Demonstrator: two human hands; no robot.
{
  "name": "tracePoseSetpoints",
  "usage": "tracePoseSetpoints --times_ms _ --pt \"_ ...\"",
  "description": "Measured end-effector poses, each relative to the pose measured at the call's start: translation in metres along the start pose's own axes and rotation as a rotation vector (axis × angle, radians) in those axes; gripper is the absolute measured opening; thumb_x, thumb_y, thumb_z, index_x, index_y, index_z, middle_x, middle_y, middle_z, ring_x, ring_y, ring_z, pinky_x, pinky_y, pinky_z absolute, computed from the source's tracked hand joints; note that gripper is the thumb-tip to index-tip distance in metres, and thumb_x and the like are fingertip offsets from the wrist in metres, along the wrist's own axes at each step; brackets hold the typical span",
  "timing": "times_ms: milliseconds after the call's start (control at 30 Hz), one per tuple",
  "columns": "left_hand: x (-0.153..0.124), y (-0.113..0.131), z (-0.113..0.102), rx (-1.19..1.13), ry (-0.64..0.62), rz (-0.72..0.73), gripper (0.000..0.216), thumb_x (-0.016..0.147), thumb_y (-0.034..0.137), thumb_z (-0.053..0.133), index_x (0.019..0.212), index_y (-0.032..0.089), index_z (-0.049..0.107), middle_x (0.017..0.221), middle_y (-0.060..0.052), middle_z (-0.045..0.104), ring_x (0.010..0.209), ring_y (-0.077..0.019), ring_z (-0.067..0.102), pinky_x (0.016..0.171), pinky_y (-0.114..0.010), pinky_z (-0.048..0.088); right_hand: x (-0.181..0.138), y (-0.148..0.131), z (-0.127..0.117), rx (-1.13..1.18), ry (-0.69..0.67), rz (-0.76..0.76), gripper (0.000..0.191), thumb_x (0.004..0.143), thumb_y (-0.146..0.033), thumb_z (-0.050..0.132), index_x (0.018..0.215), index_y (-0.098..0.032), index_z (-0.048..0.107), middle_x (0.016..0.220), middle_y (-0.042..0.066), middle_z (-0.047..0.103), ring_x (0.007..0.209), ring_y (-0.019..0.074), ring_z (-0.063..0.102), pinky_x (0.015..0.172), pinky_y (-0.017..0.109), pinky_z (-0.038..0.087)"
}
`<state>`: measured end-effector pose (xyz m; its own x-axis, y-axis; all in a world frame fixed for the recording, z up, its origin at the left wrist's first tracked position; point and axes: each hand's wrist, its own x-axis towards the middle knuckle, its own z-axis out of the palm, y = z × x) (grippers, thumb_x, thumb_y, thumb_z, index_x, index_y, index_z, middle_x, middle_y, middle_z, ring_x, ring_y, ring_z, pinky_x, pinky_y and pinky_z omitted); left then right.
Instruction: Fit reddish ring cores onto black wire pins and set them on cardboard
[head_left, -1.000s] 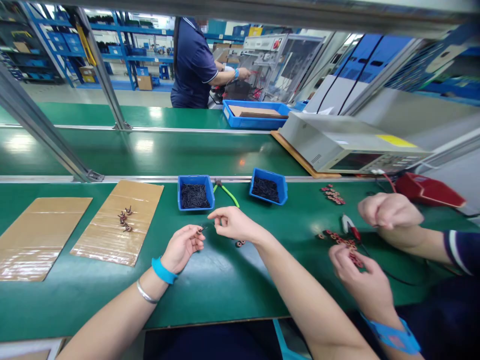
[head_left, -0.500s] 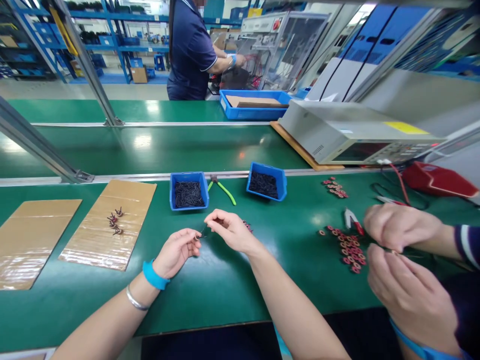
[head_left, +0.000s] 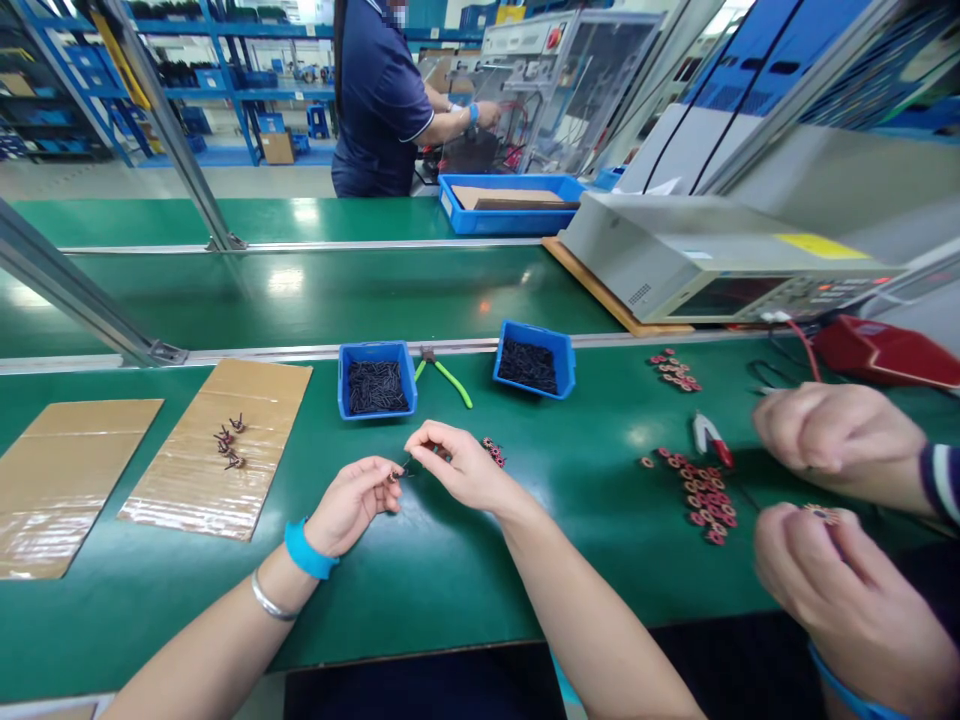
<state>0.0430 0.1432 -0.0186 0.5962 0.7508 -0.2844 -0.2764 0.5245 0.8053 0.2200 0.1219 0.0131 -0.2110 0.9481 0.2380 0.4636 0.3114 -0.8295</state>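
Over on the left, a brown card (head_left: 75, 490) lies flat on the green table (head_left: 585, 570). Just right of it is a second brown card (head_left: 191, 490), with some little dark bits (head_left: 226, 440) in a bunch on top. Next comes the left hand (head_left: 356, 505), with a blue band (head_left: 309, 551) and a silver bangle (head_left: 271, 598) behind it. Its thumb and fingers are pinched on a small dark part (head_left: 394, 476), up off the table, in front of the first blue bin (head_left: 375, 350). Lots of thin black sticks (head_left: 375, 386) fill that bin. A thin dark wire (head_left: 406, 465) pokes out of the part toward the right hand (head_left: 459, 467). The right thumb and finger are close together by the wire, but I cannot tell if they grip it. Pliers with green handles (head_left: 454, 384) lie on the far side of this hand. A little red pile (head_left: 493, 452) sits just past its knuckles. Farther back is another blue bin (head_left: 568, 376), full of black bits (head_left: 529, 366). More red rings (head_left: 709, 500) lie well to the right, near a red-handled tool (head_left: 711, 440). At the right end are a co-worker's two hands (head_left: 836, 570), and a small ring (head_left: 822, 514) shows at the nearer one's fingertips.
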Motion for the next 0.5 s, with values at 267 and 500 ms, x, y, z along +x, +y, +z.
tracePoseSetpoints --times_ms 267,500 --pt "0.0004 -0.0015 -0.0015 0.011 -0.005 0.003 0.022 0.076 0.028 0.059 0.084 0.007 0.058 0.067 -0.007 0.053 0.059 -0.0109 0.051 0.061 -0.027 0.043 0.0 0.0022 -0.0009 0.027 0.018 0.016 0.028 0.085 -0.035 0.041 0.083 -0.011 0.056 0.081 0.002 0.054 0.073 0.0025 0.046 0.064 0.014 0.035" --pt "0.0015 -0.0024 -0.0014 0.009 -0.008 0.009 0.024 0.076 0.028 0.059 0.085 0.006 0.056 0.066 -0.006 0.053 0.058 -0.0105 0.051 0.061 -0.027 0.043 -0.0015 0.0014 -0.0015 0.03 -0.008 -0.002 0.026 0.084 -0.032 0.042 0.08 -0.011 0.056 0.08 0.002 0.053 0.072 0.0024 0.046 0.066 0.015 0.036"
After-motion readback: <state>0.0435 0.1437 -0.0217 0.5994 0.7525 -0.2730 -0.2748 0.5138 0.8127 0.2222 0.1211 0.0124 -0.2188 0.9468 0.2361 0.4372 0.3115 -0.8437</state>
